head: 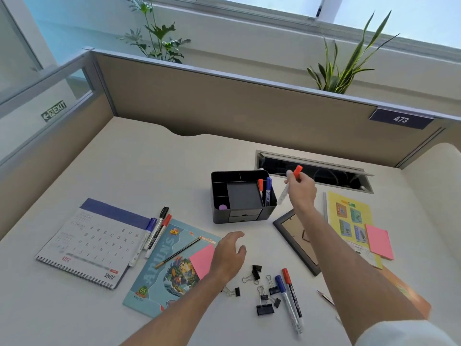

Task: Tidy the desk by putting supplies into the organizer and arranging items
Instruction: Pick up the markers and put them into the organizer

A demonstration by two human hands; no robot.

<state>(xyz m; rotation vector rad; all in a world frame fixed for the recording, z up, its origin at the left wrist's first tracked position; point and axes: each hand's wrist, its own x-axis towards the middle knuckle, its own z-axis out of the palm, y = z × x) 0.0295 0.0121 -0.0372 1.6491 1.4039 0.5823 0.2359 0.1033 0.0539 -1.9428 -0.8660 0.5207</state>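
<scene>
Right hand point(300, 188) raised just right of the black organizer point(243, 196), fingers curled round a red-capped marker point(290, 186), cap up, white barrel slanting down toward the organizer's right wall. Left hand point(228, 255) low over the desk point(174, 166), fingers loosely spread and holding nothing, hovering at the right edge of a blue notebook point(169, 265) and partly covering a pink sticky note point(202, 260) lying on it.

Organizer near the middle of the desk, in front of an open cable slot point(314, 171). In its right compartment, upright: an orange-capped marker point(260, 186) and a blue-capped marker point(268, 191). Something small and purple point(222, 207) in the front-left compartment; too small to identify. Two small drawers on the front face.

Left of the notebook, a spiral desk calendar point(92, 243) lying flat, showing JUNE. Between calendar and notebook, side by side: a blue marker point(144, 240), a black marker point(157, 228), a red marker point(159, 236). A pencil point(178, 252) lying diagonally across the notebook cover.

Near front of desk, between the two forearms: scattered black binder clips point(264, 295), with a blue marker point(287, 300) and a red marker point(293, 290) lying touching side by side just to their right. Under the right forearm, a dark picture frame point(294, 240) lying flat. Further right, a yellow sheet point(349, 221) with small pictures and a pink sticky pad point(379, 240) resting on it.
</scene>
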